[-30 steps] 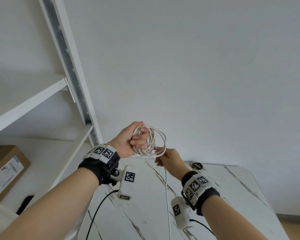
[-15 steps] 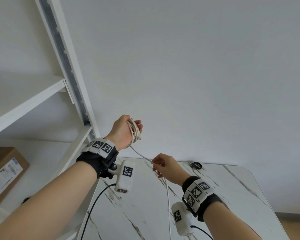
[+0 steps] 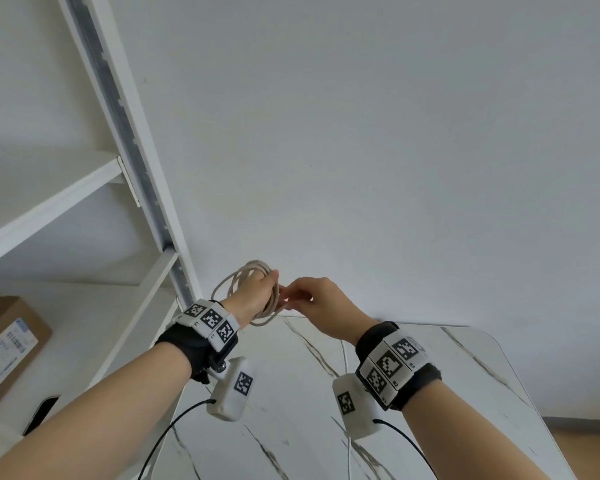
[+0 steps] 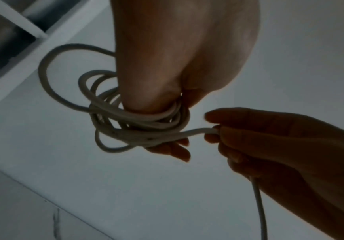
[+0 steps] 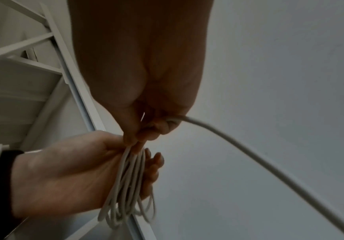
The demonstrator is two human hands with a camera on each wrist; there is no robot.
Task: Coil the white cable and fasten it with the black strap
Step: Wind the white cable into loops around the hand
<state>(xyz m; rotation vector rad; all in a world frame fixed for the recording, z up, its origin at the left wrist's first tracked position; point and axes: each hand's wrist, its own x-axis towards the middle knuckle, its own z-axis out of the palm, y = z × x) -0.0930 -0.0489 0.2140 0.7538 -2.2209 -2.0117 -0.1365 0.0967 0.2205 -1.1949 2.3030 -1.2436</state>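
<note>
The white cable is wound in several loops round my left hand, held up in front of the wall. In the left wrist view the thumb presses the coil against the fingers. My right hand is right beside it, pinching the free strand where it leaves the coil. In the right wrist view its fingertips touch the coil lying across the left palm. The rest of the cable hangs from the right hand down past the table. The black strap is not in view.
A white marble-patterned table lies below the hands. A white shelf unit stands at the left with a cardboard box and a flat black object on its lower shelf. A plain white wall is behind.
Half a second ago the hands were apart with a strand stretched between them. The right hand has since risen to the left hand, bringing the strand to the coil.
</note>
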